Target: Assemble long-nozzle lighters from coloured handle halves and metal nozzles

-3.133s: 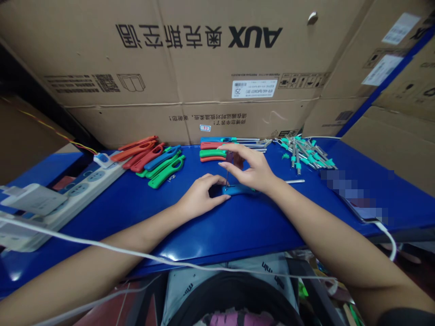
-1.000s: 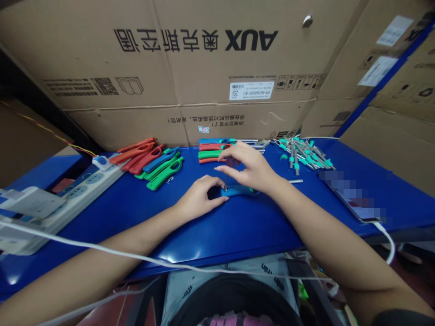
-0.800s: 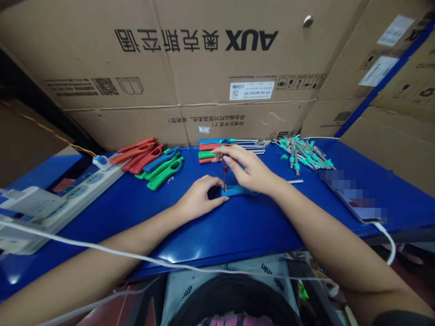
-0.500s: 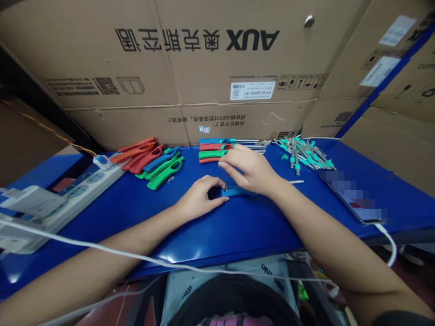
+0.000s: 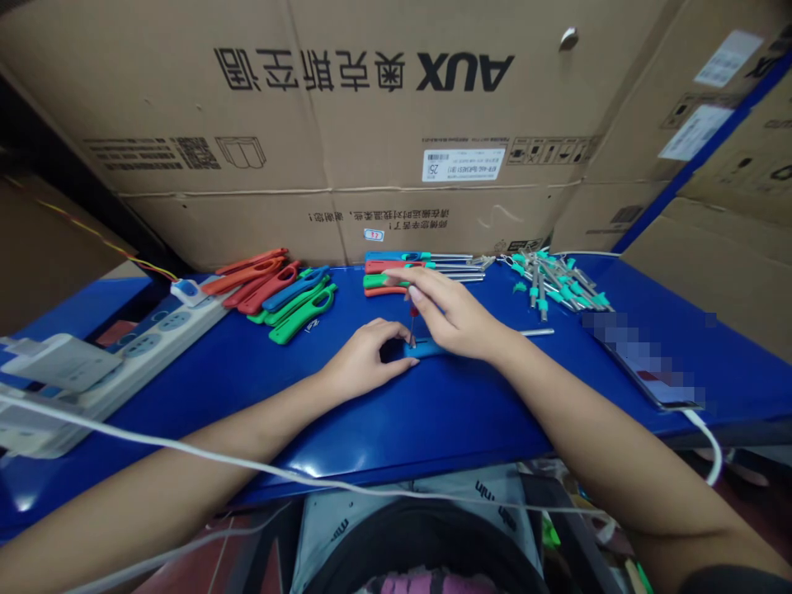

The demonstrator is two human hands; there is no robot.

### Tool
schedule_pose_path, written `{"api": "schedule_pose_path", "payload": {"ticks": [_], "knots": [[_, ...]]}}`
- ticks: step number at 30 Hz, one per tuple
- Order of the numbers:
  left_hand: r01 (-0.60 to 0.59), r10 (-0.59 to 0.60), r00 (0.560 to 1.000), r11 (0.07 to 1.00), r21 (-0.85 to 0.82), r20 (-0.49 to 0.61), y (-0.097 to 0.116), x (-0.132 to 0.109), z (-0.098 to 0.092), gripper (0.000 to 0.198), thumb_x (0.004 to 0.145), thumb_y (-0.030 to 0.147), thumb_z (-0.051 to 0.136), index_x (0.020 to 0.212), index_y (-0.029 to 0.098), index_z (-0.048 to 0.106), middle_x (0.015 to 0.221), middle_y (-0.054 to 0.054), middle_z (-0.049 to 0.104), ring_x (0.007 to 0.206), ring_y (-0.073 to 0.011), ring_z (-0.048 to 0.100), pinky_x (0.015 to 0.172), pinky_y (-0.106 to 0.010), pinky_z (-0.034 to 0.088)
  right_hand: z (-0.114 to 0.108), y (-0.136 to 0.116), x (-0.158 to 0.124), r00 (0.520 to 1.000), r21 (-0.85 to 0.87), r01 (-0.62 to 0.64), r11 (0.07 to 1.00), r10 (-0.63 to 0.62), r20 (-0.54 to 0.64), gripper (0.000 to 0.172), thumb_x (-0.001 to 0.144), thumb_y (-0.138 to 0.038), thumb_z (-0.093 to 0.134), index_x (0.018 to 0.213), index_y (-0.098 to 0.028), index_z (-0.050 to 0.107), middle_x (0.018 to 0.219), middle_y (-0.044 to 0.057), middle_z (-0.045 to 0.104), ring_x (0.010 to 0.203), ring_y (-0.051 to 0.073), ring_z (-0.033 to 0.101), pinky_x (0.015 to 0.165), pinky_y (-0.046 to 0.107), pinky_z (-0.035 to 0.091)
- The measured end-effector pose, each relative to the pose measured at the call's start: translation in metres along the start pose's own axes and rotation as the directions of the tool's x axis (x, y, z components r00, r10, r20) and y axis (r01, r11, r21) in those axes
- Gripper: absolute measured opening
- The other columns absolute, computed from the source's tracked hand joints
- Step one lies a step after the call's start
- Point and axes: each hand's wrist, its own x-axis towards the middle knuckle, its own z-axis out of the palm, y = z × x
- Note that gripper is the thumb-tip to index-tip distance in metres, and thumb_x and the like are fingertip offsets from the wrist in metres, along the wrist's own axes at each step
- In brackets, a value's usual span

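Note:
A blue long-nosed lighter lies flat on the table, its metal tube sticking out to the right. With thumb and fingers my left hand grips its left end. My right hand is closed on a small red-handled screwdriver, held upright with its tip at the lighter's left end, near my left fingertips. Part of the lighter is hidden beneath my right hand. Behind my hands, several lighters with blue, red, green and orange handles lie in a row.
To the left are a pile of coloured handle shells and a white power strip. Metal tubes with teal parts lie at the back right, a phone nearer. A white cable crosses in front; cardboard stands behind.
My right fingers have straightened and shifted slightly left over the screwdriver, so its red handle now shows. My left hand and the lighter have stayed in place.

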Motion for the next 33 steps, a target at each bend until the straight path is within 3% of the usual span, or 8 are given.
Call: {"api": "schedule_pose_path", "payload": {"ticks": [3, 9, 12, 15, 22, 25, 28, 33], "knots": [[-0.007, 0.007, 1.0, 1.0, -0.004, -0.002, 0.0003, -0.0002, -0.0003, 0.018, 0.082, 0.028, 0.074, 0.096, 0.021, 0.064, 0.099, -0.001, 0.072, 0.097, -0.0203, 0.065, 0.09, -0.035, 0.05, 0.0021, 0.0021, 0.0004, 0.999, 0.119, -0.044, 0.992, 0.047, -0.02, 0.032, 0.103, -0.026, 0.041, 0.128, -0.019, 0.059, 0.112, 0.008, 0.072, 0.091, 0.016, 0.068, 0.08, 0.03, 0.054], [-0.008, 0.008, 1.0, 1.0, 0.006, 0.003, -0.0002, -0.0004, 0.0001, 0.017, 0.083, 0.027, 0.074, 0.095, 0.021, 0.064, 0.098, 0.0, 0.071, 0.095, -0.0196, 0.065, 0.09, -0.035, 0.05, -0.0023, 0.0062, -0.0003, 0.993, -0.167, 0.072, 0.983, -0.087, -0.081, 0.025, 0.094, -0.04, 0.061, 0.108, -0.021, 0.07, 0.092, 0.006, 0.074, 0.091, 0.022, 0.066, 0.09, 0.04, 0.048], [-0.01, 0.01, 1.0, 1.0, 0.0, 0.0, 0.0, -0.0002, 0.0, 0.017, 0.083, 0.028, 0.074, 0.095, 0.021, 0.064, 0.098, -0.001, 0.072, 0.095, -0.0196, 0.065, 0.091, -0.034, 0.05, 0.001, 0.0017, 0.0003, 1.0, 0.01, 0.014, 1.0, -0.014, -0.027, 0.031, 0.104, -0.032, 0.04, 0.119, -0.02, 0.064, 0.106, 0.008, 0.073, 0.102, 0.02, 0.065, 0.092, 0.038, 0.049], [-0.006, 0.006, 1.0, 1.0, -0.01, 0.001, -0.0001, -0.0002, -0.0002, 0.017, 0.083, 0.028, 0.074, 0.095, 0.021, 0.064, 0.098, -0.001, 0.072, 0.096, -0.0196, 0.065, 0.092, -0.034, 0.05, 0.0054, -0.0016, 0.0005, 0.995, 0.207, -0.094, 0.974, 0.096, 0.004, 0.033, 0.105, -0.03, 0.034, 0.125, -0.02, 0.059, 0.103, 0.006, 0.072, 0.091, 0.016, 0.067, 0.083, 0.032, 0.053], [0.006, -0.006, 1.0, 1.0, -0.007, 0.013, -0.0008, 0.0, 0.0003, 0.017, 0.083, 0.028, 0.073, 0.096, 0.021, 0.064, 0.1, -0.001, 0.072, 0.098, -0.0205, 0.065, 0.093, -0.035, 0.05, -0.0001, 0.0045, -0.0003, 0.99, -0.157, 0.084, 0.984, -0.1, -0.096, 0.023, 0.091, -0.041, 0.066, 0.097, -0.02, 0.069, 0.083, 0.004, 0.073, 0.084, 0.02, 0.064, 0.088, 0.039, 0.045], [0.009, -0.009, 1.0, 1.0, -0.003, 0.008, -0.0002, -0.0002, -0.0001, 0.017, 0.083, 0.029, 0.073, 0.095, 0.021, 0.064, 0.099, -0.002, 0.072, 0.096, -0.0204, 0.065, 0.091, -0.035, 0.05, 0.002, 0.0024, -0.0002, 0.996, -0.011, 0.065, 0.998, -0.066, -0.055, 0.025, 0.101, -0.03, 0.048, 0.114, -0.018, 0.066, 0.101, 0.007, 0.074, 0.092, 0.019, 0.065, 0.09, 0.037, 0.046], [0.014, -0.014, 1.0, 1.0, -0.006, 0.009, 0.0008, -0.0003, -0.001, 0.017, 0.083, 0.03, 0.073, 0.095, 0.021, 0.065, 0.099, -0.002, 0.072, 0.096, -0.0205, 0.065, 0.091, -0.035, 0.051, 0.0058, -0.0002, -0.0007, 0.998, 0.152, -0.019, 0.988, 0.028, -0.055, 0.029, 0.103, -0.024, 0.04, 0.122, -0.018, 0.061, 0.096, 0.005, 0.074, 0.083, 0.015, 0.067, 0.083, 0.031, 0.049], [0.025, -0.024, 0.999, 1.0, -0.017, 0.027, 0.0015, 0.0002, -0.0013, 0.017, 0.084, 0.031, 0.072, 0.095, 0.021, 0.065, 0.1, -0.002, 0.072, 0.097, -0.021, 0.065, 0.093, -0.037, 0.05, 0.0022, 0.0055, -0.0017, 0.986, -0.144, 0.041, 0.989, -0.063, -0.152, 0.021, 0.093, -0.039, 0.063, 0.097, -0.02, 0.069, 0.078, 0.004, 0.07, 0.079, 0.02, 0.063, 0.084, 0.037, 0.046]]}}
